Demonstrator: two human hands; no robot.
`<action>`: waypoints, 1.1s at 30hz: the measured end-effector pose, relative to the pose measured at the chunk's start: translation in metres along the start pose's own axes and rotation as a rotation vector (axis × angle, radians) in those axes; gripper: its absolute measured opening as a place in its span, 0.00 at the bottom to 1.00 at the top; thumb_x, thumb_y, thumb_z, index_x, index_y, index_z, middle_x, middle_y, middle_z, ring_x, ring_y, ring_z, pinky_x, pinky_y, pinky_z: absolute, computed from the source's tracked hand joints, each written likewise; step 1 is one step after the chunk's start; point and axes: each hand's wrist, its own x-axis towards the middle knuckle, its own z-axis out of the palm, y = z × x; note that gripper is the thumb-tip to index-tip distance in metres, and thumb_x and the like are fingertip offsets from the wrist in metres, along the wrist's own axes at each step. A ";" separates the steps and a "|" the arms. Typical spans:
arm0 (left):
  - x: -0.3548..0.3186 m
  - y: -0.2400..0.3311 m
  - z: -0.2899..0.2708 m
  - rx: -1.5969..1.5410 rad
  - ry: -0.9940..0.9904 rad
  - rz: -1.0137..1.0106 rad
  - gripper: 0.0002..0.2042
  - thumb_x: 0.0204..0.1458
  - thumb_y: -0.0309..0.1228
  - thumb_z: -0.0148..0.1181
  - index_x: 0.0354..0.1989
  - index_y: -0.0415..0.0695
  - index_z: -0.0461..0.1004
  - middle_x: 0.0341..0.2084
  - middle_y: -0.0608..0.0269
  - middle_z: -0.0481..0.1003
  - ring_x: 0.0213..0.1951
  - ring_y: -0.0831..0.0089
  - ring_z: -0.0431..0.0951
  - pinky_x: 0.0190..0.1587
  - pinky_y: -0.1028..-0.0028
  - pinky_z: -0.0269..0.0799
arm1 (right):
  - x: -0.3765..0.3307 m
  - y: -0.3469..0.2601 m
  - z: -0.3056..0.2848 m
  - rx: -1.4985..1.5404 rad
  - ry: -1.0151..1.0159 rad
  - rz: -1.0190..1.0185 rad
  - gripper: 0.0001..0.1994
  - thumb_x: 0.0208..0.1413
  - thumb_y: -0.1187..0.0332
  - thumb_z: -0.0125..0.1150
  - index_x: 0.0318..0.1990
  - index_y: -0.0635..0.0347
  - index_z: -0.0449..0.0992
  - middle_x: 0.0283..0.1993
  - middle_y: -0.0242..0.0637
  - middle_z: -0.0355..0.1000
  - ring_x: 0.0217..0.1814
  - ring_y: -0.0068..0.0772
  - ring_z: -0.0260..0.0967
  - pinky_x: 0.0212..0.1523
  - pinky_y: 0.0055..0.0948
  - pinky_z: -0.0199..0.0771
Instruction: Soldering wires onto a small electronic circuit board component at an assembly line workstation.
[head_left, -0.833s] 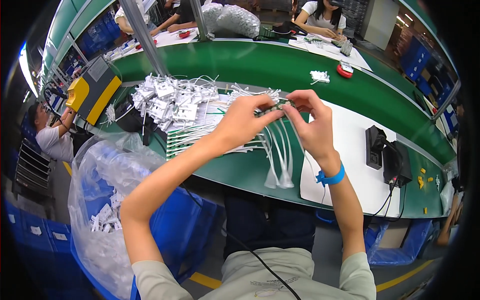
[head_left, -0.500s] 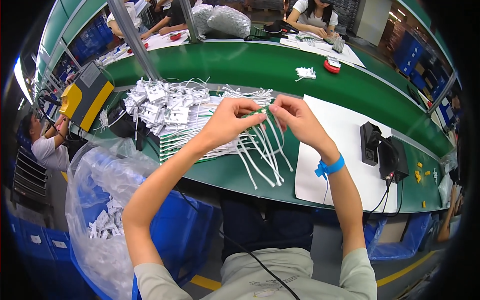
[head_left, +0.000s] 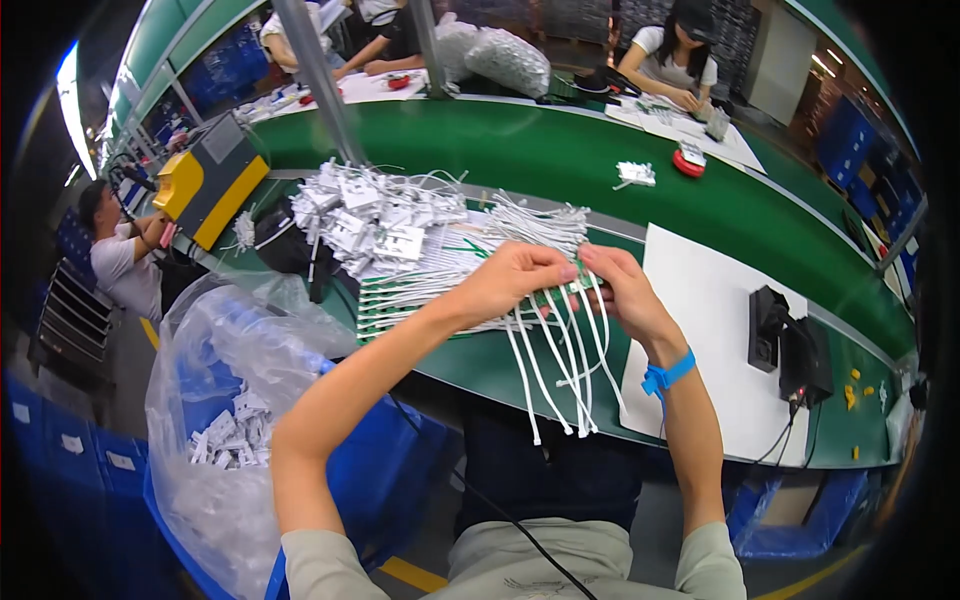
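My left hand [head_left: 508, 281] and my right hand [head_left: 618, 291] meet above the near edge of the green bench [head_left: 560, 160]. Between them they pinch a row of thin white cables [head_left: 556, 365] that hang down over the bench edge. My right wrist wears a blue band [head_left: 667, 375]. Just behind my hands lie flat rows of more white cables [head_left: 420, 290] and a bundle of them [head_left: 540, 225]. A heap of small white parts [head_left: 365, 220] with wires sits further left.
A clear plastic bag [head_left: 225, 400] in a blue bin at my lower left holds white parts. A white mat [head_left: 715, 340] and a black device [head_left: 785, 345] lie right. A yellow-and-grey machine [head_left: 205, 190] stands left. Other people work at the far side and at left.
My hands have moved nearer to me and lower, to the bench's near edge. The white cables between them now hang lower, over the edge.
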 end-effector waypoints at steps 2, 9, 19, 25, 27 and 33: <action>0.000 -0.001 -0.001 -0.005 0.012 -0.006 0.12 0.66 0.33 0.58 0.43 0.36 0.81 0.31 0.64 0.82 0.29 0.84 0.77 0.31 0.83 0.72 | 0.004 0.001 0.001 0.013 -0.021 0.002 0.13 0.71 0.56 0.51 0.45 0.55 0.74 0.30 0.24 0.73 0.26 0.11 0.73 0.18 0.09 0.55; 0.005 -0.010 -0.009 0.017 0.022 0.010 0.12 0.66 0.35 0.58 0.40 0.37 0.80 0.31 0.68 0.80 0.31 0.84 0.77 0.32 0.81 0.74 | 0.010 0.007 -0.002 0.166 -0.090 0.079 0.15 0.73 0.55 0.47 0.43 0.56 0.72 0.26 0.33 0.75 0.14 0.09 0.52 0.14 0.15 0.52; -0.001 0.006 0.002 0.039 -0.025 -0.030 0.13 0.67 0.38 0.57 0.38 0.40 0.78 0.27 0.67 0.79 0.26 0.86 0.74 0.26 0.82 0.69 | 0.005 -0.010 -0.005 -0.091 -0.060 -0.020 0.15 0.71 0.56 0.52 0.35 0.55 0.72 0.23 0.21 0.65 0.18 0.11 0.59 0.17 0.15 0.56; 0.006 -0.012 -0.007 0.273 0.174 -0.038 0.14 0.65 0.38 0.58 0.33 0.41 0.80 0.23 0.72 0.78 0.23 0.87 0.72 0.25 0.84 0.66 | 0.015 -0.006 -0.029 -0.427 0.095 -0.142 0.20 0.70 0.56 0.53 0.26 0.56 0.67 0.16 0.21 0.59 0.15 0.13 0.56 0.16 0.19 0.56; 0.009 -0.035 -0.010 0.474 0.211 -0.010 0.13 0.62 0.38 0.60 0.35 0.40 0.81 0.23 0.66 0.80 0.24 0.80 0.77 0.26 0.76 0.70 | 0.021 0.002 -0.047 -0.471 0.140 -0.063 0.20 0.69 0.56 0.54 0.24 0.56 0.67 0.16 0.22 0.59 0.15 0.14 0.56 0.16 0.21 0.58; 0.044 -0.070 -0.003 1.231 0.236 0.334 0.13 0.58 0.38 0.62 0.41 0.40 0.78 0.30 0.51 0.80 0.38 0.50 0.80 0.44 0.55 0.74 | 0.033 0.048 -0.088 -0.503 0.245 -0.057 0.19 0.69 0.56 0.55 0.26 0.57 0.70 0.17 0.23 0.60 0.15 0.16 0.57 0.16 0.22 0.61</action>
